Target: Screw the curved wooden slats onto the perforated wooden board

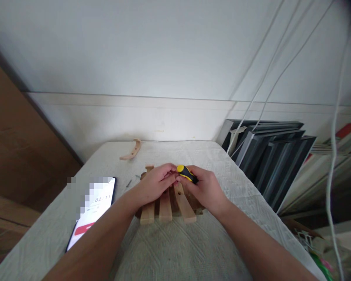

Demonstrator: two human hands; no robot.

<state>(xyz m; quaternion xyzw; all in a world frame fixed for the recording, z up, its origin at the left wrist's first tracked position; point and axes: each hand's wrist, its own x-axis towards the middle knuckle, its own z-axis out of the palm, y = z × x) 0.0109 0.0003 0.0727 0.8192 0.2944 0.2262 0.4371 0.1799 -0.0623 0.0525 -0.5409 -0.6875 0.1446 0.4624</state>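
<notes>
A small wooden slatted piece [165, 208] made of several light slats lies on the white cloth-covered table [169, 253]. My right hand [206, 190] is closed round a screwdriver with a yellow and black handle [186, 173], held over the slats. My left hand [155, 183] rests on the slats with its fingertips pinched at the screwdriver's end; what they pinch is too small to see. A slat with a hole [181, 201] shows between my hands.
A phone [93, 210] with a lit timer screen lies at the left. A curved wooden part [132, 151] sits near the far edge. Small screws [129, 182] lie left of the slats. Dark frames [275, 156] and white cables [269, 74] stand at the right.
</notes>
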